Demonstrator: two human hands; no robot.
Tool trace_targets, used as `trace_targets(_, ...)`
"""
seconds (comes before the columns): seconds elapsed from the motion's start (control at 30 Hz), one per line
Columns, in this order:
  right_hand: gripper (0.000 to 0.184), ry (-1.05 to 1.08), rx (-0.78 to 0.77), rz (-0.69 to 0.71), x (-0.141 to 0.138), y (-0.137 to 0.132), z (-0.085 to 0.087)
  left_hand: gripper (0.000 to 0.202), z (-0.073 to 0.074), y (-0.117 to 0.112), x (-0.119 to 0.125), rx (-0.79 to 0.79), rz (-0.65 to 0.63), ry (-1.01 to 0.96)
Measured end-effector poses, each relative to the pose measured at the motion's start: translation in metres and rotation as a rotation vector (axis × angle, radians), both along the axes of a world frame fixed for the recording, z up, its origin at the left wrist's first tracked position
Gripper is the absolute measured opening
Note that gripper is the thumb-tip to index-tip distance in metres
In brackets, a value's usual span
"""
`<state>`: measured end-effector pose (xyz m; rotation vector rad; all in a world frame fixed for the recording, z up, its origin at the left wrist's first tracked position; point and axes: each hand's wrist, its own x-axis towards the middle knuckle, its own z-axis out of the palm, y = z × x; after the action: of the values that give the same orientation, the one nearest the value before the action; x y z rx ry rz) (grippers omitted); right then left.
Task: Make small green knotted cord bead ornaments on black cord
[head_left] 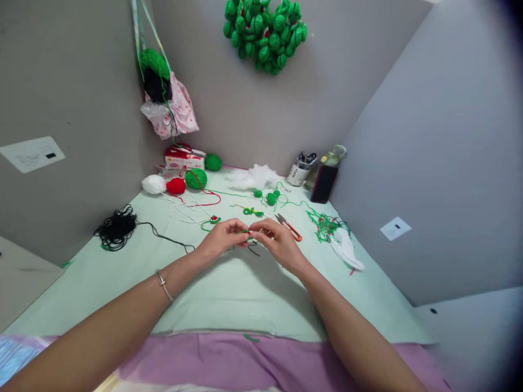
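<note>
Green yarnwork (244,232) (one small piece) is pinched by left hand (224,237) and right hand (281,242), fingers (239,238) closed; far left on the table (245,299), two green balls (196,178), one red ball (176,186).

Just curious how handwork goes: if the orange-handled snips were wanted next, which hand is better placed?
Probably the right hand: the orange-handled snips lie beside it, while the left hand is farther away. Both seem to hold the small green piece, so the right may need to let go first.

dark phone (323,185) standing before greenish bottle (332,156) | 2 white wall plates (395,228)
</note>
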<state>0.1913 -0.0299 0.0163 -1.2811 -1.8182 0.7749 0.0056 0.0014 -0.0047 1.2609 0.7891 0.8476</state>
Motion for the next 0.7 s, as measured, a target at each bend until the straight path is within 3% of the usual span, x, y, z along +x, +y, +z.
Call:
trace_targets(0.17,0.007,-0.080,0.078,0.008,-0.003,-0.001,0.006,0.023,-0.002,-0.003,0.003,0.024,-0.085,0.098)
trace_targets(0.27,0.007,0.040,0.125,-0.043,-0.001,-0.001,0.013,0.021,-0.003,-0.003,0.004,0.015,-0.157,0.121)
trace_targets(0.4,0.021,0.408,-0.199,-0.007,0.003,-0.001,0.019,0.021,-0.004,-0.001,0.003,-0.002,-0.205,0.096)
trace_targets(0.5,0.028,0.511,-0.419,0.100,0.004,0.000,0.021,0.020,-0.003,0.000,-0.001,-0.006,-0.233,0.128)
trace_targets(0.7,0.031,0.873,-0.233,-0.067,0.040,0.018,0.029,0.021,0.003,0.002,-0.008,-0.067,-0.267,0.119)
